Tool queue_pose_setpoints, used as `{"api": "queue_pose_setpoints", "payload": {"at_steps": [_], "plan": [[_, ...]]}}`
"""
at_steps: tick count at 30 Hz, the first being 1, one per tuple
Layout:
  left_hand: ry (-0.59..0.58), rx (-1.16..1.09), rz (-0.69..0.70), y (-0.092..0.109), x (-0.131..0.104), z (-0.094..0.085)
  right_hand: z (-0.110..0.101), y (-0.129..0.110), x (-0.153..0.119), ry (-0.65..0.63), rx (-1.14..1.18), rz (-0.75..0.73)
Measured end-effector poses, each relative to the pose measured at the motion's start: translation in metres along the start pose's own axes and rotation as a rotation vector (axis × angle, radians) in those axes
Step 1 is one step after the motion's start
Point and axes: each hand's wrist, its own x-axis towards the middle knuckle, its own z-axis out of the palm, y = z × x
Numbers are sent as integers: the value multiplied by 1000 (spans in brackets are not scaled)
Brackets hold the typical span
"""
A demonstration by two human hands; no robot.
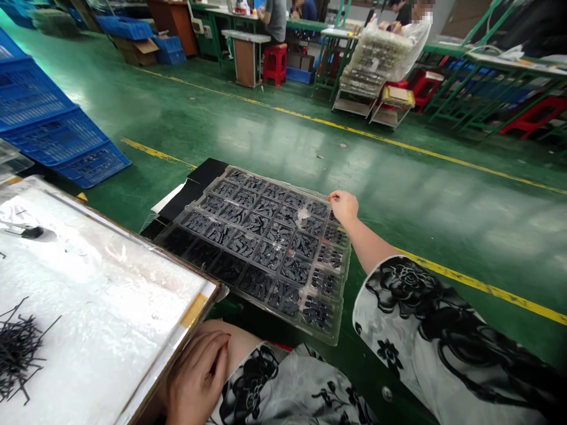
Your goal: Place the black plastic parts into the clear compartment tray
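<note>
A clear plastic compartment tray (339,327), filled with small dark curved parts (254,221), lies just right of the white work table (115,277). At the tray's far right corner, my right hand (345,206) has its fingers closed in a pinch on the rim. Its fingertips are partly hidden from me. My left hand (199,375) rests on my leg beside the table edge, holding nothing, its fingers loosely extended. A pile of thin black pieces (20,351) sits on the table, with a small dark item (31,232) farther back.
Black sheets (190,189) stick out past the tray's left side. Blue crates (57,130) stand at the left on the green floor. Across the yellow line are green benches, red stools (274,64), a stack of clear trays (374,59) and seated people.
</note>
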Motion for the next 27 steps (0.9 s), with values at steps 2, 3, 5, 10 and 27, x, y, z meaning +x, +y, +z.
{"api": "queue_pose_setpoints", "payload": {"at_steps": [2,3,5,10,27], "plan": [[2,5,4,0,0,0,-2,7,-12,22,-17,-35],[1,5,8,0,1,0,-2,11,-17,21,-23,-69],[-3,7,10,0,1,0,-1,16,-27,-8,-30,-161],[9,23,26,-1,1,-1,9,21,-39,-125,-40,-337],[-14,18,15,-1,1,-2,14,15,-35,-78,34,-276]]}}
